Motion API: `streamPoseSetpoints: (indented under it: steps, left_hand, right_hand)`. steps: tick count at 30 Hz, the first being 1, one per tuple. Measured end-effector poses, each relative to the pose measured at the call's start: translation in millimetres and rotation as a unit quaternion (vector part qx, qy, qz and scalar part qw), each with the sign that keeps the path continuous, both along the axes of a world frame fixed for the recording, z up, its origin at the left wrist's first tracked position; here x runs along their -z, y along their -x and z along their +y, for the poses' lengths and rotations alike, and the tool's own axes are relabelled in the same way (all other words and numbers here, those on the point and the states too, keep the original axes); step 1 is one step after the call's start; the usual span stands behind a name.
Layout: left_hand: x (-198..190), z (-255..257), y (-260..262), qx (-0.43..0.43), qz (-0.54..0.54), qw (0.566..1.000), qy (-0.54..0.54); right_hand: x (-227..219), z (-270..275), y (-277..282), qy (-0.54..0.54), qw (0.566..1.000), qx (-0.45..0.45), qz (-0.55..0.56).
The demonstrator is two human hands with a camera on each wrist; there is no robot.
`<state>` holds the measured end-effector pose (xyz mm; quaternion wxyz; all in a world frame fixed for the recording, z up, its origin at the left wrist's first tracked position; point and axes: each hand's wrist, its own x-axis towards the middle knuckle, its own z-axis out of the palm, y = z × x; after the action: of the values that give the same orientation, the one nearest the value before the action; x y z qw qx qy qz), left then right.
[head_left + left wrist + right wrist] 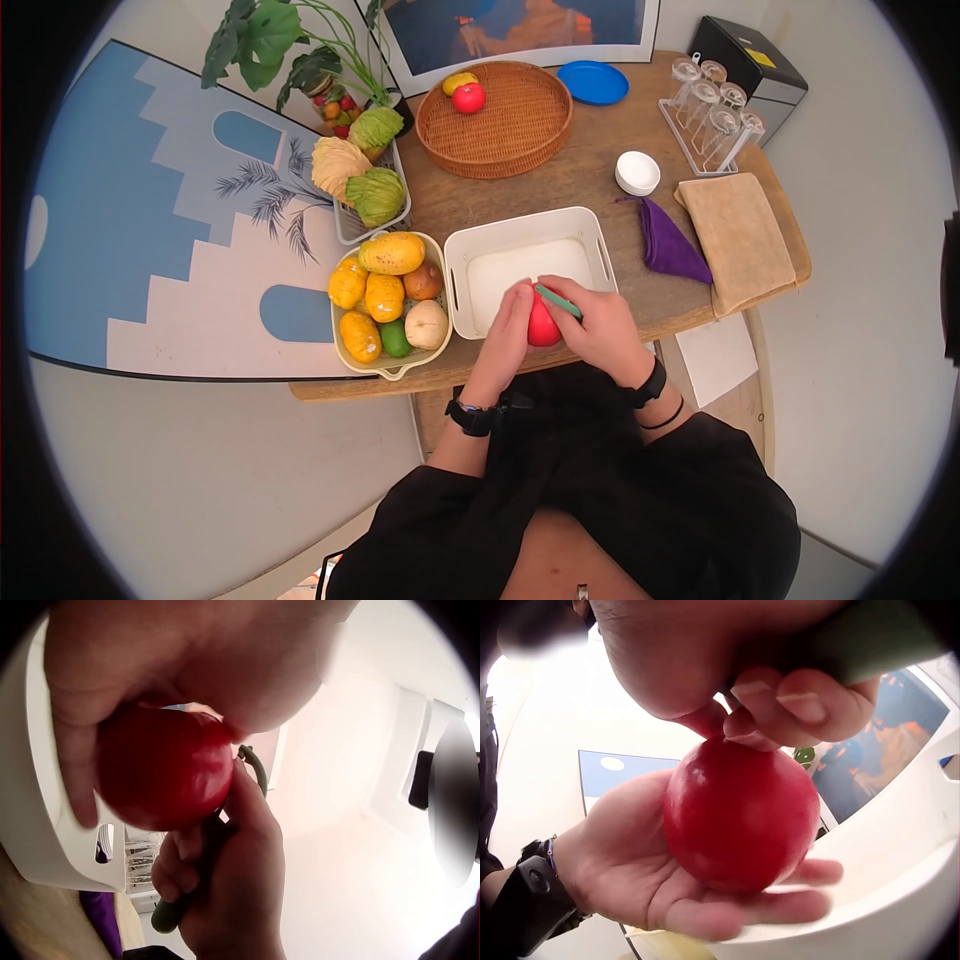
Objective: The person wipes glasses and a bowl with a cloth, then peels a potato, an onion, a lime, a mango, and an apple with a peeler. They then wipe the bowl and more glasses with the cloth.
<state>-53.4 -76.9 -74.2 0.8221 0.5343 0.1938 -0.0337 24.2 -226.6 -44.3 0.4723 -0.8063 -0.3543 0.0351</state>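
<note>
A smooth red apple (543, 325) is held over the near edge of a white basin (520, 262). My left hand (506, 332) cups the apple from below and the side, the fruit resting against its palm and fingers in the right wrist view. In my right hand (606, 326) is a green-handled peeler (558, 300), the handle lying across the curled fingers. The peeler's curved head (256, 769) shows beside the apple in the left wrist view. Right fingertips (806, 705) are right at the top of the apple; its blade is hidden.
Left of the basin stands a basket (447, 335) of mangoes and other produce, with cabbages (375, 195) behind. A wicker tray (500, 130), blue plate (593, 83), white bowl (638, 172) and glass rack (700, 150) stand farther back. Purple cloth (672, 243) and brown cloth (740, 240) lie right.
</note>
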Motion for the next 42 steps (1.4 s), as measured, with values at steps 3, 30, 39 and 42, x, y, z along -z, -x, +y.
streamPoseSetpoints:
  steps: [3, 30, 39, 42]
  left_hand:
    - [-29.9, 3.1, 1.3, 0.059, 0.119, 0.991, 0.024]
    - [0.6, 1.5, 5.2, 0.006, -0.054, 0.998, 0.042]
    - [-18.0, 2.8, 0.4, 0.035, 0.047, 0.995, 0.081]
    - [-5.6, -1.4, 2.6, -0.001, -0.059, 0.998, 0.023]
  right_hand:
    - [9.7, -1.5, -1.7, 0.009, 0.999, -0.013, -0.028]
    - [1.7, -3.7, -0.5, 0.026, 0.999, 0.019, 0.016]
    - [3.9, -3.4, -2.6, 0.018, 1.000, 0.016, 0.001]
    - [-3.8, -3.9, -4.6, 0.037, 0.998, 0.017, 0.051]
